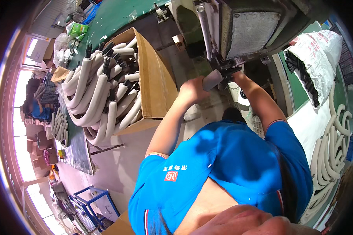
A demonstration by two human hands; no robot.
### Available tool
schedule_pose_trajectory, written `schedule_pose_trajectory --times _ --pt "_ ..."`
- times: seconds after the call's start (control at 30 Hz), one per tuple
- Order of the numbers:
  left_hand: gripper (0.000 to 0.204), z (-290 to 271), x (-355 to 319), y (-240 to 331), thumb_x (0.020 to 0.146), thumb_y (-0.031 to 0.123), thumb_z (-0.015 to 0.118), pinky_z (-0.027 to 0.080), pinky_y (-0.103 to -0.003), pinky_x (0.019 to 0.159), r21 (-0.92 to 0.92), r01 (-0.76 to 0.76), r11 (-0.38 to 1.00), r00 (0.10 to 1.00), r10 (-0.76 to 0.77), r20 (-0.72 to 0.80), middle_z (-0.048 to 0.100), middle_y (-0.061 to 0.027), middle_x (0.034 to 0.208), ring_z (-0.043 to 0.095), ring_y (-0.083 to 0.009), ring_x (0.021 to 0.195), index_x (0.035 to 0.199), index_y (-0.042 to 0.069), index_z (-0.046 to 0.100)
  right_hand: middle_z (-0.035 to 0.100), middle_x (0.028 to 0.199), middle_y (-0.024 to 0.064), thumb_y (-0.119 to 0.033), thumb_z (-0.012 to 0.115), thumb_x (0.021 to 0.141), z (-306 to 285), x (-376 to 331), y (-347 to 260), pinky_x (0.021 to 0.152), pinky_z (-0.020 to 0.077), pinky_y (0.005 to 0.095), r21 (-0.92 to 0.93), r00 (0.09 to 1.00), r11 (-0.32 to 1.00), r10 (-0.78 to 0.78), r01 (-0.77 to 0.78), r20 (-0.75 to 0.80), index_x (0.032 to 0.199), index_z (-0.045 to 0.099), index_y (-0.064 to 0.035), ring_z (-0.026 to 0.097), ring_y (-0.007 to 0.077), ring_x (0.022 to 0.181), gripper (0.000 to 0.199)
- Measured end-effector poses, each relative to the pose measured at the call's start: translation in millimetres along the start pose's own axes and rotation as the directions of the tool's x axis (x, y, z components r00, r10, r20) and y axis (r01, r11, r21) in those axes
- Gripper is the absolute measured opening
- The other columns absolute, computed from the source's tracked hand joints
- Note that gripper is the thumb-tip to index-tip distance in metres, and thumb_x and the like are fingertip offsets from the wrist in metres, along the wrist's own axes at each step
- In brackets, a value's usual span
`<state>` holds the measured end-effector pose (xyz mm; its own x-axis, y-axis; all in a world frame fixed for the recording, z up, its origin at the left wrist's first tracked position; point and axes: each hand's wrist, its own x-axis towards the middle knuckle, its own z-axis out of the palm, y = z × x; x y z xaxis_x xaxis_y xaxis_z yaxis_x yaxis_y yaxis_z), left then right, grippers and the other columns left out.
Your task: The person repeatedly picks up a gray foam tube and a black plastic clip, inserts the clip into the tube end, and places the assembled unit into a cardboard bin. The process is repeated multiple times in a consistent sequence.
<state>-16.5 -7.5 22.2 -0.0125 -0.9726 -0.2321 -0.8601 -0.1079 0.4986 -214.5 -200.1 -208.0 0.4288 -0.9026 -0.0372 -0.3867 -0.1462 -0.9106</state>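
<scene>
grey tube clasped in left hand; right hand, grip unclear; white sack bears red print.

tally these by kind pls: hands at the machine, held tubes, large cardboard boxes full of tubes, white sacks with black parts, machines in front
Hands: 2 (left hand, right hand)
Held grey tube: 1
Large tube-filled cardboard box: 1
White sack with black parts: 1
Machine: 1
Total: 6
</scene>
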Motion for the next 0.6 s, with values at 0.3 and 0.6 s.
schedule_pose_trajectory --times 0.3,0.6 --pt "0.043 6.0 -0.9 -5.8 0.063 0.028 0.066 0.051 -0.044 0.079 0.005 -0.003 1.000 1.000 0.003 -0.008 0.065 -0.0190 0.094 0.062 -0.0354 0.091 0.101 0.008 0.061 0.067 0.096 0.0134 -0.036 0.055 0.081 -18.6 -2.3 -17.4 0.077 0.0470 0.0379 -0.285 0.970 0.927 -0.239 0.243 0.052 0.103 0.062 -0.0058 0.062 0.0321 0.090 0.038" --pt "0.053 7.8 5.4 -4.2 0.062 0.031 0.068 0.050 -0.043 0.080 0.000 -0.058 0.998 0.998 0.058 0.007 0.065 -0.0203 0.096 0.062 -0.0354 0.093 0.110 0.009 0.061 0.067 0.098 0.0130 -0.029 0.057 0.083 -4.6 21.8 47.9 0.077 0.0469 0.0373 -0.227 0.950 0.951 -0.255 0.212 -0.182 0.103 0.064 -0.0077 0.062 0.0272 0.090 0.030"
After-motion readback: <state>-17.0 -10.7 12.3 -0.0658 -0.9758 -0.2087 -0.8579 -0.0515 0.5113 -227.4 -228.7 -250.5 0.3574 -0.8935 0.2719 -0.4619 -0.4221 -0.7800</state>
